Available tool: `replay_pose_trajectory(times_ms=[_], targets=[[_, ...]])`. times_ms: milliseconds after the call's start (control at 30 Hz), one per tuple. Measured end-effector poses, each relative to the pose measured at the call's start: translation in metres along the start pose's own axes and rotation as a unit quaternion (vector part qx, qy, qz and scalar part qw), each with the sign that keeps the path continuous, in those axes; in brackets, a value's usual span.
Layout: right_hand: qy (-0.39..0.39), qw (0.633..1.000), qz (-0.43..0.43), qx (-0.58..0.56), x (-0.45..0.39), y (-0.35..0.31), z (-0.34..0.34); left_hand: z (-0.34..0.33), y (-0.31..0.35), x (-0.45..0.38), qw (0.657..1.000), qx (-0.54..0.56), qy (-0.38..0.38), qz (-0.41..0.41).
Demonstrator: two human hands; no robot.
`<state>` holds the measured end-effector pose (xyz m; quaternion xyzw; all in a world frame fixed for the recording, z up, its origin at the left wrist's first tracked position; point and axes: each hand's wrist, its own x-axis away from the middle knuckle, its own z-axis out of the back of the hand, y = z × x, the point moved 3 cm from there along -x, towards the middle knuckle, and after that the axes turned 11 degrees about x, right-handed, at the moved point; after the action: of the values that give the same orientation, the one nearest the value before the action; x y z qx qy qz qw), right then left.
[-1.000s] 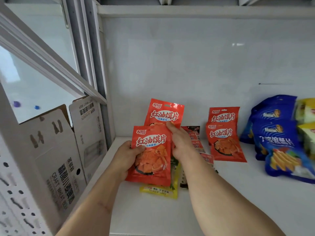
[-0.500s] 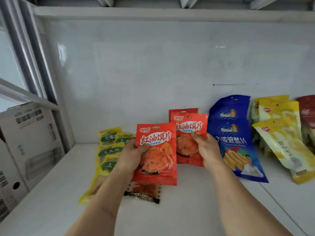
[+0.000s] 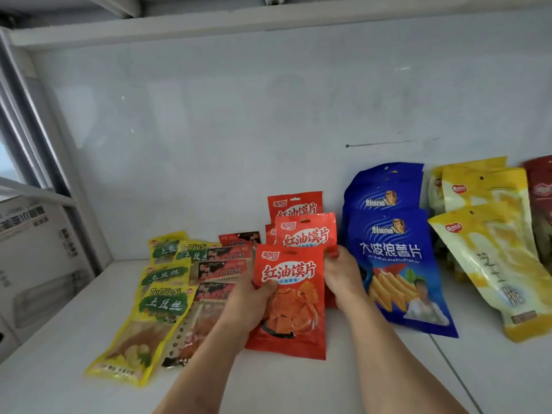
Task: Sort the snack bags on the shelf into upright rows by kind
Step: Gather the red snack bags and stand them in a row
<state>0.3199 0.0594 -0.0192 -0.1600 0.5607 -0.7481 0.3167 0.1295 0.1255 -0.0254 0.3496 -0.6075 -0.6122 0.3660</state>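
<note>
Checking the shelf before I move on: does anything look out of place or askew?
Yes. The green-and-yellow bags and the dark red bags at the left lie flat and overlapping, not upright. The front yellow bag at the right leans askew.

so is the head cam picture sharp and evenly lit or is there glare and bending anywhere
Head view: soft, even light; faint glare streaks on the white back wall; wide-angle bending tilts the yellow bags at the right edge; print on the front red bag in the left hand is readable, slightly soft.
</note>
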Motion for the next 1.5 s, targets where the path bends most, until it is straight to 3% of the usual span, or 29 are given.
replay_pose_trajectory(times_ms=[200, 667, 1167, 1500], targets=[[0.026, 1.0, -0.013, -0.01, -0.008, 0.007, -0.005, 0.009, 0.0, -0.013, 0.996, -0.07, 0.055, -0.013], [0.037, 0.999, 0.011, 0.009, -0.017, 0.004, -0.014, -0.033, -0.011, -0.045, 0.991, -0.107, 0.067, -0.051], [0.031, 0.988, 0.026, 0.147, -0.028, 0.015, -0.017, -0.052, -0.007, -0.062, 0.986, -0.126, 0.099, -0.051], [0.1, 0.955, 0.046, 0.276, -0.019, 0.002, -0.016, -0.042, 0.004, -0.053, 0.99, -0.116, 0.068, -0.03]])
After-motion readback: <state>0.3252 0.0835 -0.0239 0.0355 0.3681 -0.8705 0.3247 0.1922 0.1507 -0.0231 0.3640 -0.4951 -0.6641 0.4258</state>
